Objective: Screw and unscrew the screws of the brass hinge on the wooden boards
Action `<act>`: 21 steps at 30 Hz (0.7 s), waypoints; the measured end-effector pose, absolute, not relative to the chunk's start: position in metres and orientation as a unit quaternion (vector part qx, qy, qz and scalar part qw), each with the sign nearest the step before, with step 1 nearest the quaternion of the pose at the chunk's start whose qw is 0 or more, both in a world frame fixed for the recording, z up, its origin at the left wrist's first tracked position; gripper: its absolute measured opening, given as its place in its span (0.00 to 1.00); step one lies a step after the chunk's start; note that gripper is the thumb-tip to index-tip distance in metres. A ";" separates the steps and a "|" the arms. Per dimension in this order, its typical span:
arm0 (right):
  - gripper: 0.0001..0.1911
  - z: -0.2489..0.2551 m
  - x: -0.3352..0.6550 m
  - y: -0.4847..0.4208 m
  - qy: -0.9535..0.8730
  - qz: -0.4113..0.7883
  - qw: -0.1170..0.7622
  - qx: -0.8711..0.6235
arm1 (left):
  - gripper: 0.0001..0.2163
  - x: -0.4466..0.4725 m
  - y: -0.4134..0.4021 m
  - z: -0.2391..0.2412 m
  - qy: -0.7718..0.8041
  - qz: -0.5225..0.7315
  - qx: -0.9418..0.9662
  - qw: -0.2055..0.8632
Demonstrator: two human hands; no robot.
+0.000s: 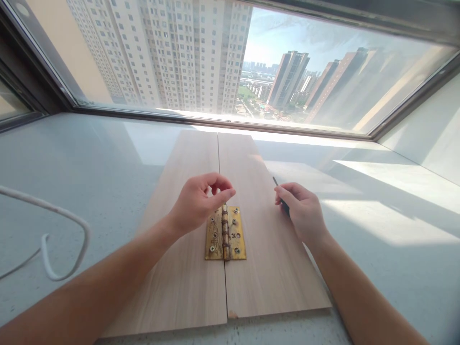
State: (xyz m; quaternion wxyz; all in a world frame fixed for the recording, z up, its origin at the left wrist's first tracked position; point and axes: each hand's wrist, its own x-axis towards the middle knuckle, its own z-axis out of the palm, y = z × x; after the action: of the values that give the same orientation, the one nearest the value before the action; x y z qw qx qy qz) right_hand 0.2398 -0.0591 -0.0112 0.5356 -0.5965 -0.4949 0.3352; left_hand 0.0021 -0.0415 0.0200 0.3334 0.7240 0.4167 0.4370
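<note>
Two light wooden boards [187, 282] lie side by side on a pale sill, joined by a tarnished brass hinge [225, 235] with several screws in it. My left hand [199, 201] hovers just above the hinge's top end, thumb and forefinger pinched together on something too small to make out. My right hand [304, 211] rests on the right board, fingers closed round a thin dark tool [276, 182], apparently a screwdriver, whose tip points away toward the window.
A white cable [68, 220] loops over the sill at the left. A wide window [230, 62] with a dark frame runs along the back, high-rise buildings beyond. A white wall [427, 129] rises at the right.
</note>
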 end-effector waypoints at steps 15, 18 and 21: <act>0.16 -0.031 0.263 -0.037 -0.526 0.226 0.468 -0.674 | 0.09 0.008 -0.025 0.004 0.441 0.551 0.609 0.361; 0.16 -0.030 0.263 -0.036 -0.541 0.218 0.453 -0.674 | 0.09 0.009 -0.026 0.004 0.440 0.550 0.608 0.368; 0.14 -0.024 0.263 -0.039 -0.562 0.205 0.440 -0.670 | 0.10 0.009 -0.026 0.003 0.441 0.542 0.617 0.361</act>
State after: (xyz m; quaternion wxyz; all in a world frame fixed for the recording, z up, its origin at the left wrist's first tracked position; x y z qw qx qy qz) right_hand 0.2629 -0.0385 -0.0239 0.4399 -0.6700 -0.5618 0.2049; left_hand 0.0086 -0.0262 0.0031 0.3614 0.6174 0.4409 0.5421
